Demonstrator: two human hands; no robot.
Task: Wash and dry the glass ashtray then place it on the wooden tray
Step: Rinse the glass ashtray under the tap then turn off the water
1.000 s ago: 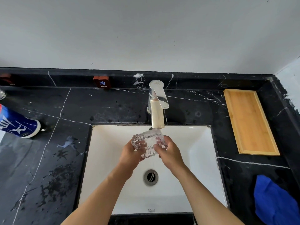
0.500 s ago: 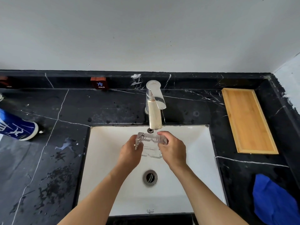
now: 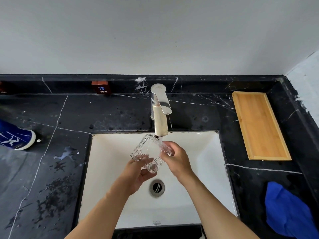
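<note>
The square ribbed glass ashtray [image 3: 148, 152] is tilted on edge over the white sink [image 3: 203, 152], right under the spout of the steel tap [image 3: 159, 116], and water runs onto it. My left hand [image 3: 138, 173] grips its lower corner from below. My right hand [image 3: 176, 157] holds its right edge with thumb and fingers. The empty wooden tray [image 3: 259, 125] lies on the black marble counter at the right of the sink.
A crumpled blue cloth [image 3: 288, 211] lies on the counter at the front right. A blue bottle [image 3: 15, 137] lies on its side at the far left. A red COLD label [image 3: 101, 87] sits on the back ledge. The drain [image 3: 156, 187] is below my hands. Water splashes mark the left counter.
The ashtray has been turned from lying flat under the spout to standing tilted on edge. My left hand has shifted under its lower corner and my right hand to its right side.
</note>
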